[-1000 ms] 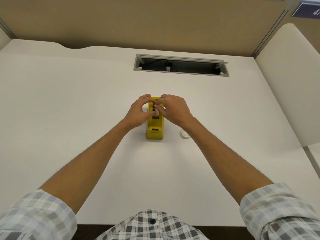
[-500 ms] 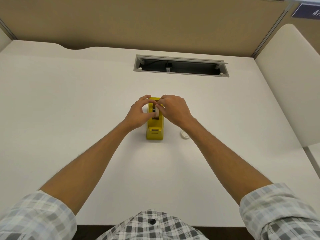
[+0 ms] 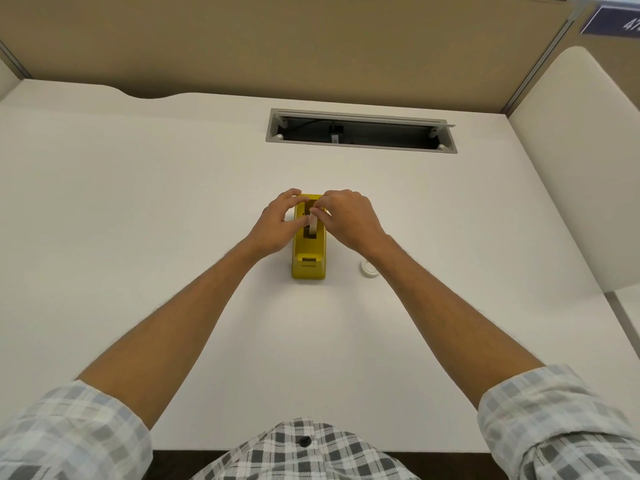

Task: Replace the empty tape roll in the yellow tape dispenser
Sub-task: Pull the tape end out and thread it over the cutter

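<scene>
The yellow tape dispenser stands on the white desk, its cutter end toward me. Both hands meet over its rear well. A whitish tape roll stands on edge in the well. My left hand curls in from the left, thumb against the roll and index finger over the dispenser's far end. My right hand comes from the right and pinches the top of the roll with its fingertips. The roll's hub and the well's slots are hidden by the fingers. A small white round roll lies flat on the desk, right of the dispenser.
A grey-framed cable slot is cut into the desk behind the dispenser. A tan partition closes the back, and a cream panel stands on the right.
Both hands stay on the roll in the well; only the fingertips shift slightly. The dispenser and the small white roll have not moved.
</scene>
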The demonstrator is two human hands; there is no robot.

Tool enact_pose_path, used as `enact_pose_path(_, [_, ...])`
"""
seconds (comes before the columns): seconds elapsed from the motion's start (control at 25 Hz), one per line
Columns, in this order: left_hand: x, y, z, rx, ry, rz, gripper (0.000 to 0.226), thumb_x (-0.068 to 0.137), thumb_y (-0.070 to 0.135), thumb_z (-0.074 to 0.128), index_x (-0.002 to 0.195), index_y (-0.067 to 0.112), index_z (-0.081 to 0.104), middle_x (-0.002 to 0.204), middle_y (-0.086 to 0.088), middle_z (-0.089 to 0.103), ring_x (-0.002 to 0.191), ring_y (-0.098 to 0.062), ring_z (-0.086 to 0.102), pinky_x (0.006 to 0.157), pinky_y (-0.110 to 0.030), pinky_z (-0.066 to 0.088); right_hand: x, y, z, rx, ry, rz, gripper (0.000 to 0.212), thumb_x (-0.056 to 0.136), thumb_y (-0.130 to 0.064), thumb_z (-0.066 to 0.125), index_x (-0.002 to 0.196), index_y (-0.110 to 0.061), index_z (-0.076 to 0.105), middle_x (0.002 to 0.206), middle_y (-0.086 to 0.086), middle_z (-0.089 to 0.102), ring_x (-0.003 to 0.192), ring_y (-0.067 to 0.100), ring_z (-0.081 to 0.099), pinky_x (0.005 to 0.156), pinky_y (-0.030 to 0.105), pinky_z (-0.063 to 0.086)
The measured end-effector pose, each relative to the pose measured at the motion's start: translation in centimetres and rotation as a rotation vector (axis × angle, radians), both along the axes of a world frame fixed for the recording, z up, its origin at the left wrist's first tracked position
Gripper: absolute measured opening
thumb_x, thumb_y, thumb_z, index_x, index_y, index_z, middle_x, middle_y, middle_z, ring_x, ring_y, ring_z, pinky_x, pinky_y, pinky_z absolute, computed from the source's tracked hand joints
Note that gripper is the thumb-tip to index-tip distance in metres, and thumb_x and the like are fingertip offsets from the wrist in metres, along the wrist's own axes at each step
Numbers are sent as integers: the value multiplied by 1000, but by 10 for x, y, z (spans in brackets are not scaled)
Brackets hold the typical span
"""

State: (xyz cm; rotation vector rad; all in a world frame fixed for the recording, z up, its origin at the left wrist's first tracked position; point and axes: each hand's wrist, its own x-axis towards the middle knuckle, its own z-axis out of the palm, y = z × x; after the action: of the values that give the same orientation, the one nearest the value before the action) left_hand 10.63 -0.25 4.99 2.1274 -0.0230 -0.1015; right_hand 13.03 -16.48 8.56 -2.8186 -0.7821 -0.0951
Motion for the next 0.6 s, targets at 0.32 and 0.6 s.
enact_pose_path(0.32, [-2,4,0,2,-1,-8,39,86,26,71,124,25,62,152,3,37,139,-20,34,110,-42,34,4,0,3,31,57,10,32,101,-33,47,110,-17,73,97,3,72,85,21,64,70,32,49])
enact_pose_path(0.6, [-2,-2,-3,-6,6,10,37,92,35,61,127,21,62,153,4,34,140,-19,32,110,-42,36,5,-2,4,77,78,25,28,99,-32,52,107,-16,74,99,4,73,88,22,65,76,36,53])
